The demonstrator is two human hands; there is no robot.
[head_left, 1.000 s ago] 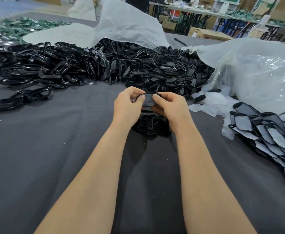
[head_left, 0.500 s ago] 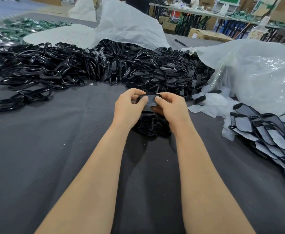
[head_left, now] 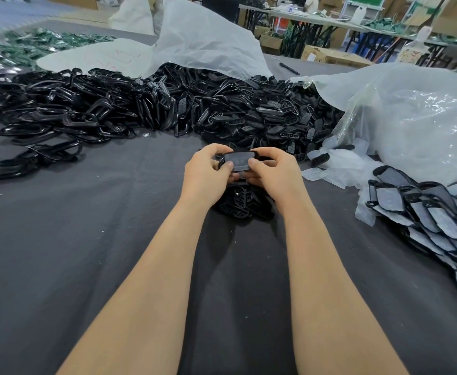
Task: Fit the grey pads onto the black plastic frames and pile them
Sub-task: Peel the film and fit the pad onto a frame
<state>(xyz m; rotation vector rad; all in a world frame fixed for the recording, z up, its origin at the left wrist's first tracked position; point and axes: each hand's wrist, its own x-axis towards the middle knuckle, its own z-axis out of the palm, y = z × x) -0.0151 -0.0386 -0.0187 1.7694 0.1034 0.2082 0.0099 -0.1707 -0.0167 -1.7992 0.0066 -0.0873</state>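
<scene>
Left grip [head_left: 207,173] and right grip [head_left: 274,173] are pinching a padded frame [head_left: 238,161] between them, above the bench's [head_left: 59,239] middle.

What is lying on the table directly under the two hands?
A small heap of black frames lies there. The left hand and right hand, holding a padded frame, cover its far edge.

Held frame [head_left: 237,161] ends hidden under fingers [head_left: 255,163]; padded-frame pile [head_left: 435,226] cut off right
</scene>
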